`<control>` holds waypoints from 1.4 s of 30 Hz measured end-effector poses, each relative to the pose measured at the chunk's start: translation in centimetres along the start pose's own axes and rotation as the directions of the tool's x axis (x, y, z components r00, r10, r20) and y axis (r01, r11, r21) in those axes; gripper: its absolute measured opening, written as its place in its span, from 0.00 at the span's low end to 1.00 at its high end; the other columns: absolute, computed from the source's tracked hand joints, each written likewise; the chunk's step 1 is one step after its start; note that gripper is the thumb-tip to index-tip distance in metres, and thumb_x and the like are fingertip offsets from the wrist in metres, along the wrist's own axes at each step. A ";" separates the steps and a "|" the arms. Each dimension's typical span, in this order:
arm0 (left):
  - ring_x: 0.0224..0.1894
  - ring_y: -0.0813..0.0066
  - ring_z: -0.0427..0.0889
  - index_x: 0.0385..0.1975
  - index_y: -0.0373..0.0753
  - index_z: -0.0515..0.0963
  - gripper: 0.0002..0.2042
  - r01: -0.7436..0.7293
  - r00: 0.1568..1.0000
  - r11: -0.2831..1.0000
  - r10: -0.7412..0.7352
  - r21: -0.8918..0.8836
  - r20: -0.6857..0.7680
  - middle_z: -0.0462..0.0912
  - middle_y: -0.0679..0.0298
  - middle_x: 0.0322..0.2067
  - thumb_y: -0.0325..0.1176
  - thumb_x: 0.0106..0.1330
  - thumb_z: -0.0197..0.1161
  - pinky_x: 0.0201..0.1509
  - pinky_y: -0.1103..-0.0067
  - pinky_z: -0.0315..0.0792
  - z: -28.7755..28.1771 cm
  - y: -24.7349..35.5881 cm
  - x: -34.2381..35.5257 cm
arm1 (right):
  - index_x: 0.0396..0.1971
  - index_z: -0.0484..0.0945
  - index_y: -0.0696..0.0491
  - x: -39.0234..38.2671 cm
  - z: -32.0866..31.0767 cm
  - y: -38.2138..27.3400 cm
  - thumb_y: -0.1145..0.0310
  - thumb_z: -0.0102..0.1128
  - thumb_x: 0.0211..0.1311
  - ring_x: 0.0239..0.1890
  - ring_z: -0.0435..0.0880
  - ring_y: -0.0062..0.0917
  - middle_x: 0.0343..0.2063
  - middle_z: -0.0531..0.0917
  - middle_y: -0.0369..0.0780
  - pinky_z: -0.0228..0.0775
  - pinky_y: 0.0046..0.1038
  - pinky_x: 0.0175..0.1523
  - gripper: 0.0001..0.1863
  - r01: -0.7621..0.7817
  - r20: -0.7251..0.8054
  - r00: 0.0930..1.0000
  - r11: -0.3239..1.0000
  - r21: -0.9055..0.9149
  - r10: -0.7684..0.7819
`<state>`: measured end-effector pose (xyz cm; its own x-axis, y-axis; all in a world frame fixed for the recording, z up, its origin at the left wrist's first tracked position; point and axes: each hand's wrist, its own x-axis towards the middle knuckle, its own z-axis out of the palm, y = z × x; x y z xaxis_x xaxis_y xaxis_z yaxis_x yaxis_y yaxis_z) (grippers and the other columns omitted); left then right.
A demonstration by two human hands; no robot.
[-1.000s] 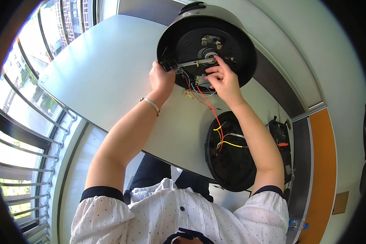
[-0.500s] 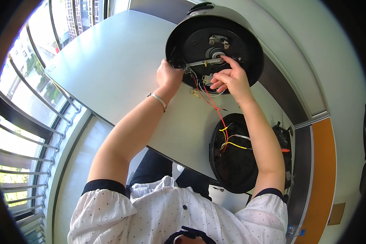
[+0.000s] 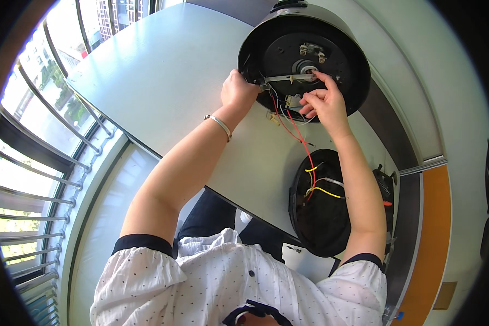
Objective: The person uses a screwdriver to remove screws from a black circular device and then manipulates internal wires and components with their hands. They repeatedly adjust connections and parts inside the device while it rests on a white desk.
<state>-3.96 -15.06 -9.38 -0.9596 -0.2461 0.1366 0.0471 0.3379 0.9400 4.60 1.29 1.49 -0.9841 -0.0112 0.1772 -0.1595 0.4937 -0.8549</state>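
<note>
A rice cooker body (image 3: 271, 54) lies tipped on its side at the far side of the table, its dark hollow underside facing me. My left hand (image 3: 240, 93) is closed at its lower left rim, by the outer end of a thin metal lever (image 3: 288, 77); its fingertips are hidden. My right hand (image 3: 327, 106) reaches in with the index finger stretched to the lever's inner end, at the round centre fitting (image 3: 308, 67). The other fingers are loosely bent, with nothing held. Below the lever hangs a pale connector (image 3: 293, 101) with red and white wires (image 3: 299, 130).
The round black bottom cover (image 3: 318, 233), with yellow, red and white wires on it, lies at the table's near right edge, partly behind my right forearm. A black tool case (image 3: 384, 185) stands beyond it. The white table (image 3: 163, 70) stretches left toward a barred window (image 3: 43, 70).
The whole view has shifted, so the cooker and hands appear farther right and slightly higher. Both hands keep nearly the same places on the cooker.
</note>
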 end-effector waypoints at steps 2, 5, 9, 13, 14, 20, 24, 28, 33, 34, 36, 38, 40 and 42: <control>0.17 0.74 0.77 0.32 0.32 0.72 0.18 0.046 0.997 0.996 -0.041 -0.074 0.068 0.78 0.59 0.23 0.30 0.41 0.71 0.21 0.78 0.72 0.3 -1.1 0.9 | 0.57 0.60 0.54 -0.1 0.1 0.2 0.79 0.53 0.53 0.17 0.80 0.22 0.20 0.79 0.41 0.68 0.19 0.19 0.29 0.004 0.009 1.000 1.000 0.001 -0.004; 0.42 0.58 0.77 0.34 0.33 0.71 0.23 0.075 0.975 0.997 -0.070 -0.018 0.212 0.78 0.52 0.36 0.36 0.40 0.73 0.45 0.71 0.72 -1.4 0.2 0.3 | 0.58 0.59 0.52 -0.3 0.2 0.5 0.79 0.53 0.53 0.17 0.80 0.22 0.19 0.79 0.40 0.68 0.19 0.19 0.30 0.008 -0.001 1.000 1.000 -0.028 -0.008; 0.22 0.73 0.79 0.38 0.31 0.73 0.22 -0.121 0.990 0.991 0.116 0.063 0.079 0.79 0.59 0.25 0.33 0.43 0.72 0.26 0.79 0.74 -3.4 -0.3 -0.2 | 0.58 0.59 0.49 0.0 0.3 0.5 0.79 0.53 0.53 0.17 0.80 0.21 0.19 0.79 0.40 0.68 0.19 0.19 0.31 0.033 0.015 0.999 0.998 -0.062 -0.032; 0.37 0.65 0.78 0.41 0.34 0.74 0.24 -0.320 0.947 0.873 0.290 0.369 0.135 0.80 0.60 0.29 0.39 0.46 0.71 0.41 0.73 0.73 -7.1 2.5 -2.2 | 0.59 0.59 0.49 -0.1 0.4 0.2 0.79 0.53 0.53 0.18 0.79 0.20 0.19 0.78 0.39 0.67 0.17 0.19 0.31 0.015 0.005 1.000 0.998 -0.059 -0.015; 0.35 0.65 0.78 0.41 0.36 0.74 0.22 -0.354 0.934 0.856 0.341 0.377 0.102 0.80 0.60 0.30 0.37 0.47 0.70 0.40 0.74 0.73 -7.2 2.7 -2.6 | 0.58 0.60 0.48 0.0 0.3 0.2 0.79 0.53 0.52 0.18 0.79 0.20 0.19 0.78 0.39 0.68 0.18 0.20 0.31 0.010 0.000 1.000 0.998 -0.054 -0.011; 0.29 0.67 0.78 0.42 0.46 0.76 0.17 -0.682 0.730 0.684 0.653 0.259 0.199 0.76 0.62 0.34 0.28 0.50 0.66 0.33 0.75 0.74 -7.6 2.7 -2.4 | 0.57 0.62 0.45 0.3 0.7 0.5 0.80 0.52 0.50 0.17 0.79 0.20 0.17 0.77 0.38 0.69 0.19 0.20 0.31 0.022 -0.002 1.000 0.998 -0.063 -0.022; 0.27 0.66 0.77 0.40 0.50 0.78 0.15 -0.849 0.529 0.475 0.759 0.232 0.380 0.73 0.63 0.33 0.25 0.51 0.63 0.32 0.75 0.73 -7.4 2.5 -1.0 | 0.57 0.63 0.44 0.5 0.7 0.4 0.80 0.52 0.50 0.17 0.79 0.20 0.17 0.76 0.37 0.69 0.19 0.20 0.31 0.019 -0.020 1.000 0.994 -0.111 -0.021; 0.28 0.67 0.78 0.39 0.46 0.79 0.14 -0.858 0.511 0.476 0.753 0.194 0.413 0.74 0.63 0.33 0.26 0.51 0.64 0.33 0.75 0.75 -7.7 2.3 -0.7 | 0.56 0.63 0.44 0.3 0.6 0.4 0.79 0.52 0.51 0.17 0.79 0.20 0.17 0.76 0.37 0.68 0.19 0.20 0.30 0.006 -0.021 1.000 0.992 -0.124 -0.008; 0.31 0.69 0.81 0.37 0.39 0.78 0.11 -0.791 0.569 0.611 0.717 0.030 0.403 0.76 0.62 0.32 0.28 0.53 0.65 0.37 0.78 0.78 -7.4 1.7 -0.8 | 0.56 0.63 0.43 0.5 0.7 0.2 0.79 0.52 0.52 0.17 0.78 0.19 0.17 0.77 0.37 0.68 0.20 0.20 0.29 0.007 -0.011 1.000 0.992 -0.125 -0.008; 0.31 0.70 0.82 0.37 0.38 0.78 0.11 -0.781 0.577 0.624 0.714 0.013 0.397 0.77 0.62 0.32 0.29 0.54 0.65 0.37 0.79 0.79 -7.3 1.7 -0.7 | 0.56 0.63 0.43 0.5 0.7 0.2 0.79 0.52 0.52 0.17 0.78 0.20 0.17 0.77 0.37 0.68 0.20 0.20 0.29 0.007 -0.010 1.000 0.992 -0.128 -0.009; 0.31 0.70 0.82 0.36 0.37 0.78 0.10 -0.768 0.592 0.641 0.711 -0.004 0.380 0.77 0.61 0.33 0.29 0.55 0.65 0.37 0.79 0.79 -7.1 1.7 -0.7 | 0.57 0.62 0.43 0.5 0.8 0.1 0.80 0.52 0.52 0.17 0.79 0.20 0.17 0.77 0.37 0.68 0.20 0.20 0.30 0.011 -0.003 1.000 0.991 -0.136 -0.011; 0.31 0.70 0.82 0.35 0.36 0.78 0.09 -0.761 0.605 0.649 0.712 -0.002 0.357 0.77 0.61 0.33 0.30 0.55 0.64 0.37 0.79 0.79 -6.8 1.6 -0.8 | 0.57 0.62 0.44 0.3 1.0 -0.2 0.80 0.52 0.53 0.17 0.79 0.20 0.17 0.77 0.38 0.68 0.20 0.20 0.30 0.002 -0.013 1.000 0.991 -0.134 -0.003; 0.31 0.70 0.82 0.34 0.36 0.78 0.08 -0.710 0.664 0.704 0.676 -0.012 0.320 0.78 0.61 0.33 0.30 0.55 0.64 0.36 0.80 0.78 -6.5 1.7 -1.2 | 0.57 0.62 0.44 0.3 1.1 -0.4 0.80 0.52 0.53 0.17 0.79 0.20 0.17 0.78 0.38 0.68 0.19 0.20 0.30 -0.005 -0.015 1.000 0.991 -0.136 0.002; 0.30 0.71 0.82 0.33 0.35 0.77 0.08 -0.660 0.716 0.751 0.638 -0.025 0.284 0.78 0.61 0.31 0.30 0.55 0.65 0.34 0.81 0.77 -6.2 1.8 -1.3 | 0.57 0.61 0.45 0.4 1.1 -0.5 0.80 0.52 0.53 0.17 0.79 0.20 0.17 0.78 0.38 0.69 0.19 0.20 0.29 -0.008 -0.014 1.000 0.990 -0.144 0.006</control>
<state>-0.91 -19.77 -5.97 -0.7355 0.2978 0.6086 0.6754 0.3936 0.6236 4.20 0.04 1.47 -0.9839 0.0035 0.1790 -0.1392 0.6138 -0.7771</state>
